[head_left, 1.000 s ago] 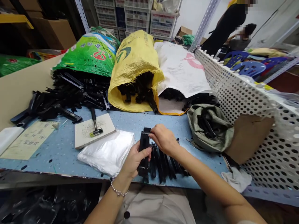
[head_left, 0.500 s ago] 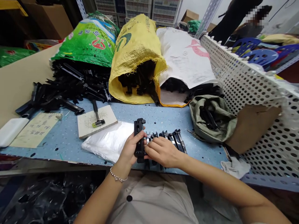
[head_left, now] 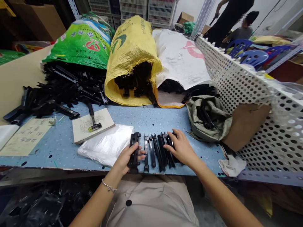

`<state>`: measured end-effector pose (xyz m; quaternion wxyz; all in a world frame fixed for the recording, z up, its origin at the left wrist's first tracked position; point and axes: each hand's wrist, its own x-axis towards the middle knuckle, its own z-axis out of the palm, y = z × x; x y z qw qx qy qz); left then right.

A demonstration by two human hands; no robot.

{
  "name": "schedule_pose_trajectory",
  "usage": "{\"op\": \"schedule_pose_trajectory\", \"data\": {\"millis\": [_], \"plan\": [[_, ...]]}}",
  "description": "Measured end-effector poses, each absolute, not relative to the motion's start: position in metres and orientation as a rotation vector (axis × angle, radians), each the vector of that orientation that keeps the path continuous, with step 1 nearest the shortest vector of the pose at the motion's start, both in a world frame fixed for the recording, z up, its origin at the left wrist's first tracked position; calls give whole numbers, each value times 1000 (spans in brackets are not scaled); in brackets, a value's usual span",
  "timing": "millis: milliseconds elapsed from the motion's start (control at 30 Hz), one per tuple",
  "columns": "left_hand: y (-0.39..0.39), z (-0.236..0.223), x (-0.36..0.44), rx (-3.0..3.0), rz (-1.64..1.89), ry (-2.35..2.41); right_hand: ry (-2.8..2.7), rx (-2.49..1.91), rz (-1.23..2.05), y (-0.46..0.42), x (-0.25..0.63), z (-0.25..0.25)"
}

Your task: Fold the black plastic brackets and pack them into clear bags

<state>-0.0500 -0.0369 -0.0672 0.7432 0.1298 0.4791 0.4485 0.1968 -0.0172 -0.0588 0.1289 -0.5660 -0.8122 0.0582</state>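
My left hand (head_left: pixel 123 159) is closed around a long black plastic part (head_left: pixel 133 153) with notched ends, held upright over the near edge of the bench. Its thumb lies across the front, and fingertips show on the far side. To the right, several slim black plastic pieces (head_left: pixel 155 153) lie side by side in a row. Over the right end of that row is my right hand (head_left: pixel 183 148), fingers spread, their tips at the pieces; whether they touch is hard to tell. Part of the row is hidden beneath it.
A clear plastic bag stack (head_left: pixel 106 143) lies left of my hands. Behind it a hammer (head_left: pixel 93 121) rests on a white board (head_left: pixel 107 118). Green (head_left: pixel 78 47), yellow (head_left: pixel 132 47) and white (head_left: pixel 180 60) sacks spill black parts. A grey-green bag (head_left: pixel 213 126) stands by the perforated panel (head_left: pixel 246 88).
My right hand has left the held black part and moved right over the row, its fingers opening. My left hand has lowered slightly with the part. The view has shifted a little.
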Motion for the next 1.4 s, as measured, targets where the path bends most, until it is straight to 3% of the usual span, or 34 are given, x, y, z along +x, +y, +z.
{"op": "schedule_pose_trajectory", "data": {"millis": [133,233,433,533,633,733,833,1000,1400], "plan": [[-32,-85,-33,253,959,992,-2182,-1837,185,-23,223,-90],[-27,-77,-34,297,924,938,-2127,-1764,110,-25,222,-77],[-56,-29,-63,493,317,574,-2665,-845,305,-46,181,-12],[-67,-20,-73,558,210,557,-2786,-679,441,-52,169,-4],[-64,-32,-86,868,483,945,-2649,-867,688,-48,167,-10],[-52,-55,-100,1438,903,1602,-2128,-1121,1084,-40,157,-22],[-37,-76,-110,1830,875,1913,-1491,-1191,1480,-34,135,-35],[-18,-87,-133,1598,912,1871,-1015,-1089,1766,-38,102,-49],[-17,-74,-157,814,1049,1393,-839,-965,1960,-31,82,-44]]}}
